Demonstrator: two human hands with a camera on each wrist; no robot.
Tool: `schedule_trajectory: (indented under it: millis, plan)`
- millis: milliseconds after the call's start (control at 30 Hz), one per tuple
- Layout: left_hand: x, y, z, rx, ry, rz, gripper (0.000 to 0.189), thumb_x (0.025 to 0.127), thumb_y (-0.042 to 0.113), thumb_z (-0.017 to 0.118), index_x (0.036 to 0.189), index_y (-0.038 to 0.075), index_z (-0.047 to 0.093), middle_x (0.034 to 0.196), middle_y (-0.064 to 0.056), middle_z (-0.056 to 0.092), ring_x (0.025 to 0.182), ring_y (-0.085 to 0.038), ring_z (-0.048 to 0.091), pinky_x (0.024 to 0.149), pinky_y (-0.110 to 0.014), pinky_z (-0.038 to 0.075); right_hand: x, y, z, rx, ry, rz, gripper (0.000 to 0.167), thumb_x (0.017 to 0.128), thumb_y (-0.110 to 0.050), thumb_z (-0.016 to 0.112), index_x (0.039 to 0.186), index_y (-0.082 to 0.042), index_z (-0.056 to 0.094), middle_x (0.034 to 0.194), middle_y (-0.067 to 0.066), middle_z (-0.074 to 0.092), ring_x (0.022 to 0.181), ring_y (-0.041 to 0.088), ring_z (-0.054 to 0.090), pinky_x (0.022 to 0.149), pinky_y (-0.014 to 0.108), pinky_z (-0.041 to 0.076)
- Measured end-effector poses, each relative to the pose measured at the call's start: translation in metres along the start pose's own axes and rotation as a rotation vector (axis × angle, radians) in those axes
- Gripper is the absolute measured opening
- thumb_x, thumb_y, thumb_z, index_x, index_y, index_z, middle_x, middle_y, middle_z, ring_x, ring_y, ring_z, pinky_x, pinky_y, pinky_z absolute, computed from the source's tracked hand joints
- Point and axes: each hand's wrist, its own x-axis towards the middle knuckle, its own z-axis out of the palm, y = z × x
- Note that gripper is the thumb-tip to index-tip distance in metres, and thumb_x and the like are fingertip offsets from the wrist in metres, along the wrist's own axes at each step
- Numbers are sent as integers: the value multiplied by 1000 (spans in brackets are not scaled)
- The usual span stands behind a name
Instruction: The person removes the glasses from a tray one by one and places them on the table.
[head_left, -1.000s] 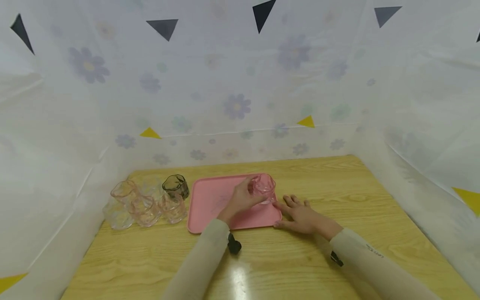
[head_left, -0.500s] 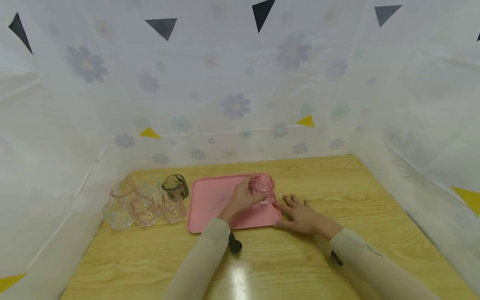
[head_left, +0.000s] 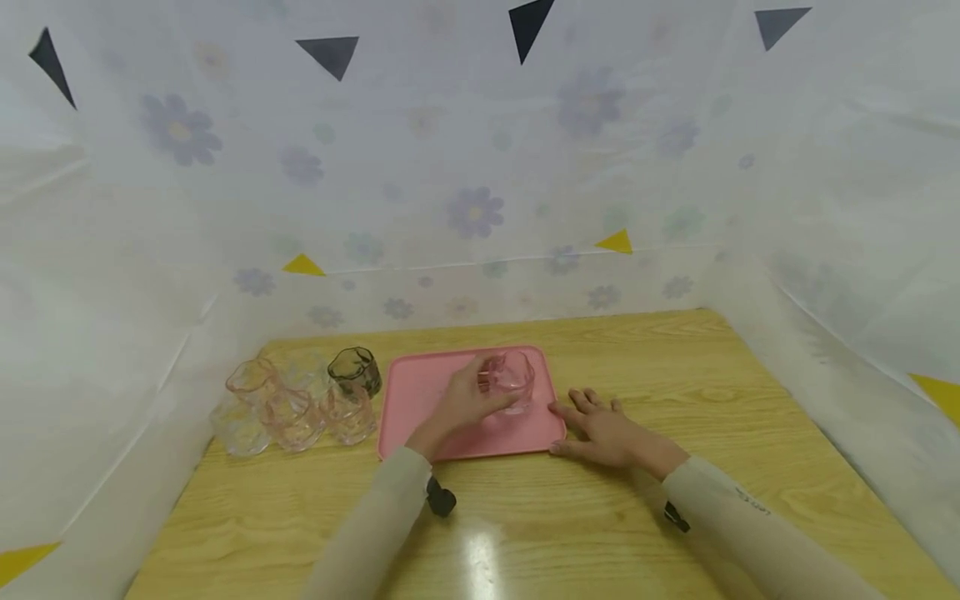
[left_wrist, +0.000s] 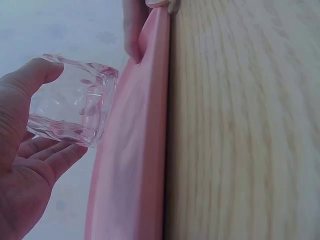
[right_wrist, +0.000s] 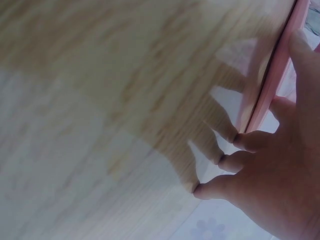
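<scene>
My left hand [head_left: 459, 406] holds a clear drinking glass [head_left: 512, 383] over the right part of the pink tray [head_left: 414, 408]. In the left wrist view the thumb lies along one side of the glass [left_wrist: 75, 102] and the fingers are on the other side. The base of the glass is right at the tray surface there. My right hand [head_left: 611, 435] lies spread at the tray's right edge. Its thumb and index finger touch the tray rim [right_wrist: 280, 75], while the other fingertips rest on the wooden table [right_wrist: 125, 100].
Left of the tray, several glasses stand close together: a dark grey one [head_left: 355, 372], pinkish ones [head_left: 292, 421] and a clear one [head_left: 240, 427]. Wood-grain table [head_left: 660, 358] extends to the right and front. White flowered sheets [head_left: 480, 167] enclose the back and sides.
The left hand and the glass have shifted slightly left, away from the tray's right edge. The right hand has stayed in place at the rim.
</scene>
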Motion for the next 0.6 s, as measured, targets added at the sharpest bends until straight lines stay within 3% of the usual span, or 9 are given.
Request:
schedule_trajectory:
  millis: [333,600]
  plan:
    - [-45,-2,-45,27,71,-46,80,89,35,87,155,12,49,150,-12,60,131,-34,64,109,-49,55,-2,0,-2,22,-4,-7,83,101,-68,55,166,-19,36,172,30,18,160,53,8,120,83,2]
    - [-81,-6,-69,-26,122,-18,75,90,21,86,152,3,48,143,-24,61,128,-43,65,107,-52,56,0,2,-2,45,-1,-14,82,102,-66,55,166,-17,35,172,31,18,160,53,8,119,84,2]
